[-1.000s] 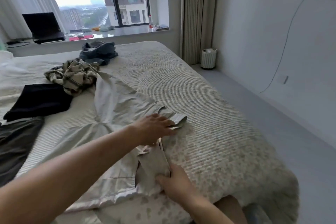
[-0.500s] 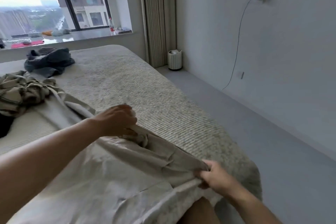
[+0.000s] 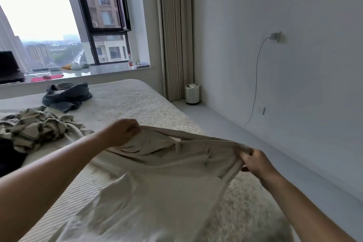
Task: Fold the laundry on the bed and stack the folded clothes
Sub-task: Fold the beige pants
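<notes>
The bed [image 3: 137,102], w/ its ribbed pale cover, fills the left and centre of the view. Across its near part lies the beige garment [image 3: 157,182], the biggest piece of laundry here; its top edge is lifted off the cover and pulled taut between both hands, the rest trailing down toward the person. Left of it sits a crumpled plaid shirt [image 3: 33,127], touching or overlapping the beige cloth's far side, can't tell which. Further back, near the window sill, is a heap of dark blue clothes [image 3: 66,96], well apart from the hands. A dark item [image 3: 7,155] shows at the left edge, prob. already folded, but mostly cut off.

The left hand [image 3: 123,132] is fisted around a bunched corner of the edge, knuckles up. The right hand [image 3: 255,163] pinches the opposite corner, fingers curled round gathered cloth near the bed's side.

Step in hand, by the look: shaking out and straightening the garment before the 1st fold. Next move prob. calls for laying it flat on the cover w/ the edge kept tight, then smoothing it, then folding the sides in. The plaid and blue pieces are not yet done.
</notes>
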